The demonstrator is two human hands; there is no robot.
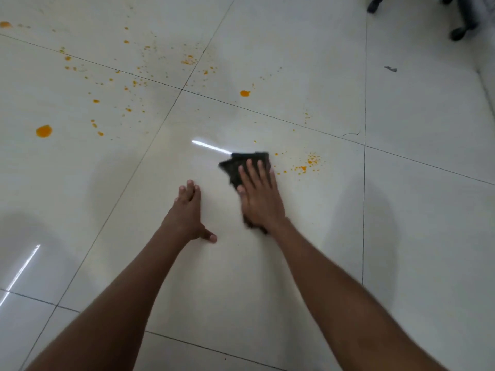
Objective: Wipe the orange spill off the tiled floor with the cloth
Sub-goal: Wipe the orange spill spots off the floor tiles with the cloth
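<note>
A dark cloth [235, 166] lies flat on the glossy white tiled floor [267, 277]. My right hand [259, 195] presses down on it with straight fingers. My left hand [187, 212] rests flat on the floor just left of the cloth, fingers together and thumb spread. Orange splatter [308, 164] speckles the tile right beside the cloth's right edge. A big orange drop [44, 131] sits far left, a smaller drop [244, 93] lies beyond the cloth, and many fine orange spots [128, 84] spread over the tiles at upper left.
Black chair castors [459, 32] stand at the top right corner. A small dark scrap [390, 69] lies on the floor at the right. A white wall or cabinet edge [487, 76] runs down the far right.
</note>
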